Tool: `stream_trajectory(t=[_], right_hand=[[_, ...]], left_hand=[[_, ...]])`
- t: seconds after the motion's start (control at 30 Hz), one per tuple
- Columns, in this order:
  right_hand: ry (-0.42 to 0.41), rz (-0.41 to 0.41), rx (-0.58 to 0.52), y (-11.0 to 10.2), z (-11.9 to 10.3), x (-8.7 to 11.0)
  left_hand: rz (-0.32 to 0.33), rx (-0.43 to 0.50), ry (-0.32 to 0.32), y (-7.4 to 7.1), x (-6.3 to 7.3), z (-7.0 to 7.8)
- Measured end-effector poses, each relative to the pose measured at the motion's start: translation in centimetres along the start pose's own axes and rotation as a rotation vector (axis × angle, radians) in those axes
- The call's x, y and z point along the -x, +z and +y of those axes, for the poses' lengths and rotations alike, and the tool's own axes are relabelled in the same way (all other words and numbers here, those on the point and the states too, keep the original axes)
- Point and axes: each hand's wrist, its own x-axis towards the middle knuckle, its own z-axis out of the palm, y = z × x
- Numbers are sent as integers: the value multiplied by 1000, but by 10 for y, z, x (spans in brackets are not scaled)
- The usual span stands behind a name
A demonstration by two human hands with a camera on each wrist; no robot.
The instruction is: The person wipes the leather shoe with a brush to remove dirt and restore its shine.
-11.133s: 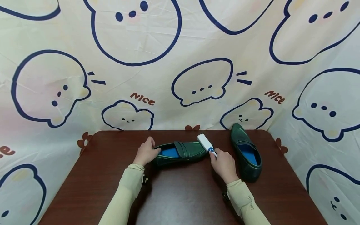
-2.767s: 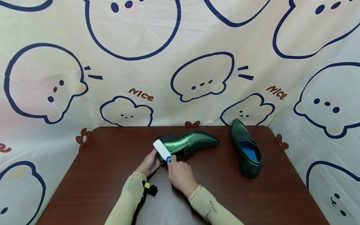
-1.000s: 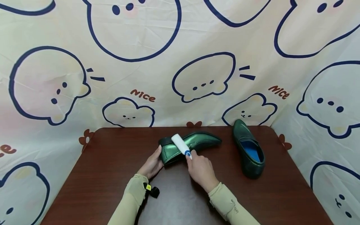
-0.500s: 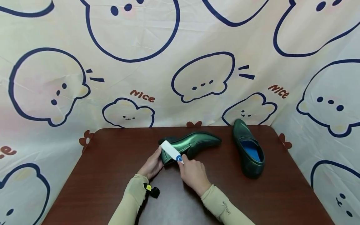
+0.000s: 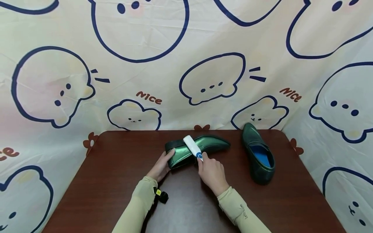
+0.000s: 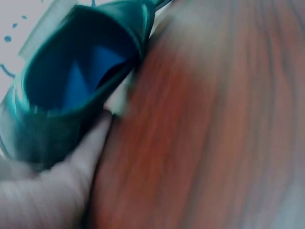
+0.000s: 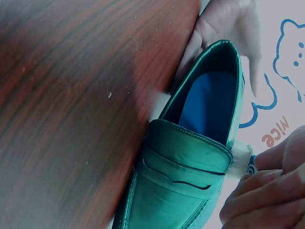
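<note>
A dark green loafer (image 5: 214,144) with a blue insole lies tipped on its side, toe to the right. Its opening faces me, as the right wrist view shows. My left hand (image 5: 160,165) grips it by the heel, thumb on the upturned side; in the left wrist view the fingers (image 6: 88,148) are blurred against the heel. A white brush (image 5: 191,145) with a round blue mark lies across the shoe's upturned side, around its middle. My right hand (image 5: 214,173) holds the handle end, and pale bristles (image 7: 240,160) show beside the shoe in the right wrist view.
The matching green loafer (image 5: 250,137) stands upright at the right of the brown table (image 5: 110,181), toe toward the back. A pale curtain (image 5: 163,77) printed with cartoon faces hangs behind and along both sides. A small black device (image 5: 163,196) sits at my left wrist.
The loafer stood upright 11 seconds ago and now lies on its side. Over the last second the brush went to the heel and back toward the shoe's middle. The left thumb now rests higher.
</note>
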Motion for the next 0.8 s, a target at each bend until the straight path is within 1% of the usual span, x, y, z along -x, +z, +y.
stream_trajectory(t=[0.07,0.13,0.3,0.33,0.4,0.5,0.6,0.7,0.8], right_hand=[[-11,3,-6,-1,1,0],[-16,9,-22,-4,4,-1],[15,48,-79,-14,9,-1],[14,48,-89,-16,10,0],[-18,37,-90,-18,9,1],[-79,10,-62,-16,6,3],[-106,25,-12,-15,6,4],[-86,73,27,-18,11,3],[-35,109,45,-23,21,0]], left_hand=[[46,-19,5,4,-1,1],[58,-21,8,6,0,0],[21,-37,19,3,2,-1],[19,-37,22,3,2,-1],[28,-29,25,2,1,-2],[44,-27,25,2,1,-2],[41,-34,17,3,0,-3],[31,-29,14,5,-1,-4],[26,-22,13,5,-1,-5]])
